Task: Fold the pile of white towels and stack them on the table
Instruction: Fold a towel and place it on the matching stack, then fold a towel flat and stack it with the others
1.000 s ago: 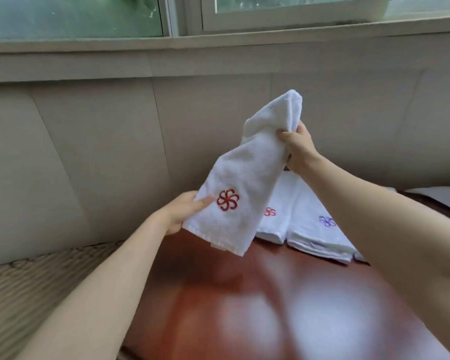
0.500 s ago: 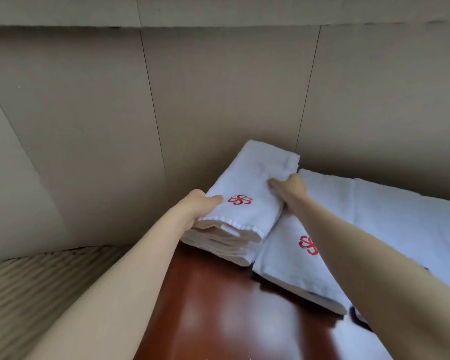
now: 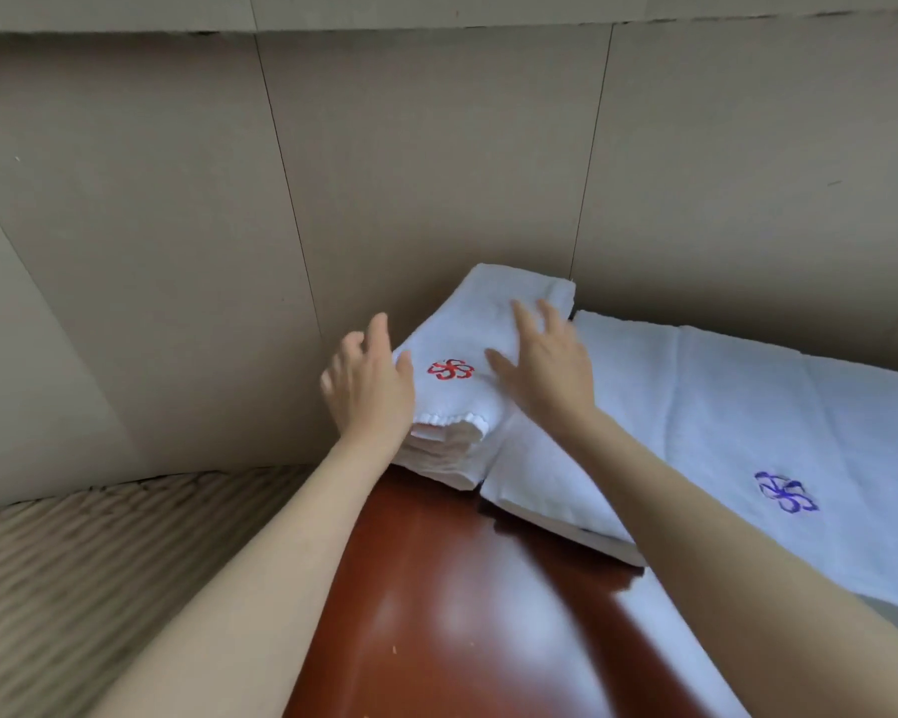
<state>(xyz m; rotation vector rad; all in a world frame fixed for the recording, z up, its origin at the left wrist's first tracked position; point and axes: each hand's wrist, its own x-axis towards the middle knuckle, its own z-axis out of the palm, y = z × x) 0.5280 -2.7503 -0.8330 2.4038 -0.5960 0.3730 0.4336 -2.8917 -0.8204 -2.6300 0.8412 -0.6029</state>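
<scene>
Beige wall panels (image 3: 436, 173) close off the back of a glossy reddish-brown desk (image 3: 462, 614), and a ribbed woven surface (image 3: 99, 562) lies off its left edge. At the far left corner of the desk sits the stack of folded towels (image 3: 452, 448), its top towel (image 3: 493, 323) showing a red flower mark (image 3: 450, 369). Just to its right, touching or nearly so, more white towels (image 3: 721, 406) lie spread flat, one with a blue flower mark (image 3: 786, 492).

Both hands are released, fingers straight and spread, holding nothing. The left hand (image 3: 369, 386) is at the stack's left edge; the right hand (image 3: 545, 365) lies over the top towel's right side, though whether the palm presses down cannot be told.

The step in hand looks like settling the newest towel on the stack. To do it well, the left palm should square the side edges while the right smooths outward from the middle, pressing lightly so the lower layers do not slide. The near hems look slightly uneven, so a nudge there would help. Pushing hard toward the desk's edge risks tipping the stack off.
</scene>
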